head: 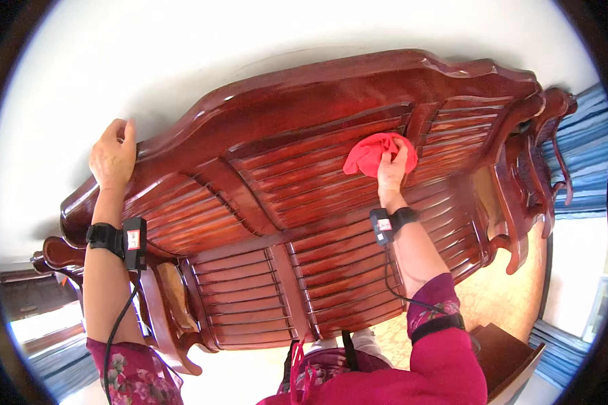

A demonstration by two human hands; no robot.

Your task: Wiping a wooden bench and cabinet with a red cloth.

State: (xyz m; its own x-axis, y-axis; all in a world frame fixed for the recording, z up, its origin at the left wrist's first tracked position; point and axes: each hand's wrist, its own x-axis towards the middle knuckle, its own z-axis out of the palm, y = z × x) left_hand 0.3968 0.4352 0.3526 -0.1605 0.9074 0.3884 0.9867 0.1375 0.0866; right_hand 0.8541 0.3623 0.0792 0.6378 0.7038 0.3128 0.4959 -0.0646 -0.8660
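A red cloth point(367, 154) lies bunched under my right hand point(396, 164), whose fingers press it to the slatted backrest point(314, 177) of a dark red-brown, glossy wooden bench. The cloth is right of the backrest's middle, close to an upright divider point(420, 124). My left hand point(112, 157) is at the left end of the bench's curved top rail point(304, 83), with no object seen in it. Its thumb and fingers are bent and slightly apart; whether the palm touches the rail is hidden. Below the backrest spreads the slatted seat point(344, 273).
A white wall point(233, 35) rises behind the top rail. Carved armrests point(517, 202) stand out at both ends. Blue curtains point(580, 152) hang at the right, and a brown wooden piece of furniture point(501, 354) stands at lower right. Cables run from the wrist-worn boxes along both arms.
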